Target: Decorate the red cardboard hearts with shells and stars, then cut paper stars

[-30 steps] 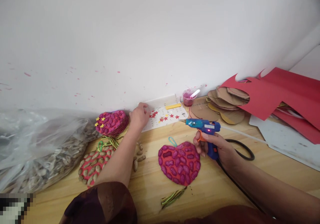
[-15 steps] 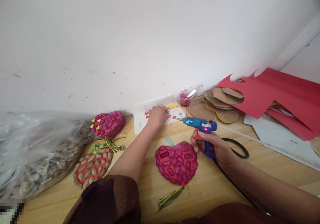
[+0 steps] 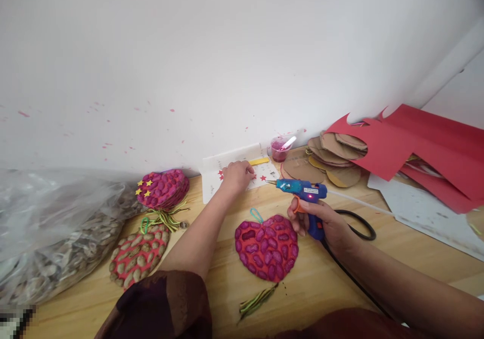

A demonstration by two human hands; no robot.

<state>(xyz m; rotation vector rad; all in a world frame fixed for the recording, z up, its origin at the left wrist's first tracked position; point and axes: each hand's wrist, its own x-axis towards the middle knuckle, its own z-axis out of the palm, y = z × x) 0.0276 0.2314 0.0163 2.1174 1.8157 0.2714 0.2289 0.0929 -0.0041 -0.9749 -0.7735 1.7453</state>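
Observation:
My left hand (image 3: pixel 237 176) reaches over a white printed sheet (image 3: pixel 212 186), its fingertips pinched at a small red star. Another red star (image 3: pixel 263 178) lies just right of it, and more show by the left edge of the hand. My right hand (image 3: pixel 321 219) grips a blue hot glue gun (image 3: pixel 302 188), a finger on the orange trigger and its red light lit. The nozzle points left, close to that star. Below, between my arms, lies a heart-shaped piece (image 3: pixel 269 243) covered in magenta peanut shells, with a blue loop on top and a green-yellow tassel (image 3: pixel 258 299).
Left: a clear bag of peanuts (image 3: pixel 86 243), an unpainted peanut piece (image 3: pixel 139 258), and a magenta stack (image 3: pixel 166 188) with yellow stars. Behind are a yellow strip (image 3: pixel 259 161) and a cup of magenta paint (image 3: pixel 280 151). Right: cardboard cutouts (image 3: pixel 340 162), red sheets (image 3: pixel 393 147), the gun's black cable (image 3: pixel 357 224).
My left fingertips have shifted slightly and now meet the red star, which sat a little apart before. The glue gun stays almost in place; the whole view drifts slightly.

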